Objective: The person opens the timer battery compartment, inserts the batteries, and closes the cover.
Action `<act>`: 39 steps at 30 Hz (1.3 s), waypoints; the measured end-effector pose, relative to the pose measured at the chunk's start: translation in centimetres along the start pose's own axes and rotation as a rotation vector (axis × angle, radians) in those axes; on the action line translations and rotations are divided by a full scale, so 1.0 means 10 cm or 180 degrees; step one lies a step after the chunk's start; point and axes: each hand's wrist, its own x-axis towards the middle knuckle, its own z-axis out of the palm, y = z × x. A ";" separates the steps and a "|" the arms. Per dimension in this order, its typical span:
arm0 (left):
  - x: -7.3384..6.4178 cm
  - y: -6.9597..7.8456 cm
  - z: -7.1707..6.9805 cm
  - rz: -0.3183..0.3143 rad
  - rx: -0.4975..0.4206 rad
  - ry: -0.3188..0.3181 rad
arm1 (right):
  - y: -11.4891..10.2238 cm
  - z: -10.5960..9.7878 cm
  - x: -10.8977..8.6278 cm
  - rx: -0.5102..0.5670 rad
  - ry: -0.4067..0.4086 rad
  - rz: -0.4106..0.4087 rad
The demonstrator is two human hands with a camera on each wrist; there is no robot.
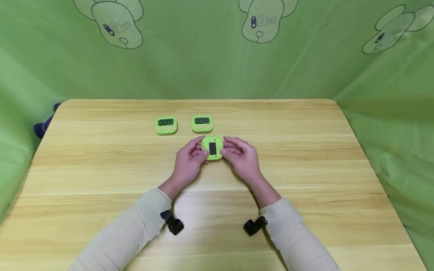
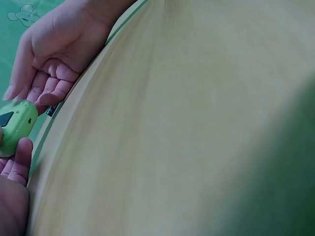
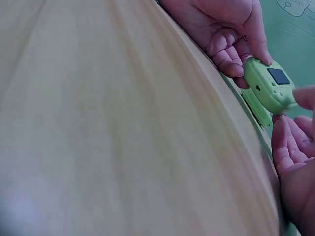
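My left hand (image 1: 190, 162) pinches a green digital timer (image 1: 205, 140) by its left side, with the thumb on the upturned back. That back carries a dark rectangular piece (image 1: 212, 148). On the timer's other side is my right hand (image 1: 245, 157), its thumb at the edge and its fingers loosely bent. In the right wrist view the right thumb (image 3: 305, 97) is blurred beside the timer (image 3: 266, 91), and the other fingers lie a little below it. The timer's screen side is hidden.
Two more green timers, a left one (image 1: 166, 130) and a right one (image 1: 202, 128), lie screen up beyond my hands, both displays showing zeros. The wooden table (image 1: 298, 169) is bordered by green curtains (image 1: 203, 71). A dark purple object (image 1: 40, 128) shows past the left edge.
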 end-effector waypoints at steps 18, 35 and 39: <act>0.00 -0.04 0.01 0.0273 0.0214 -0.0008 | -0.01 0.12 0.04 -0.0252 0.0235 0.0030; 0.00 -0.04 0.04 0.0319 0.0392 0.0060 | 0.00 0.13 0.03 -0.0347 0.0256 -0.0022; -0.01 -0.03 0.03 0.0251 0.0223 0.0075 | 0.00 0.09 0.05 -0.0320 0.0147 -0.0018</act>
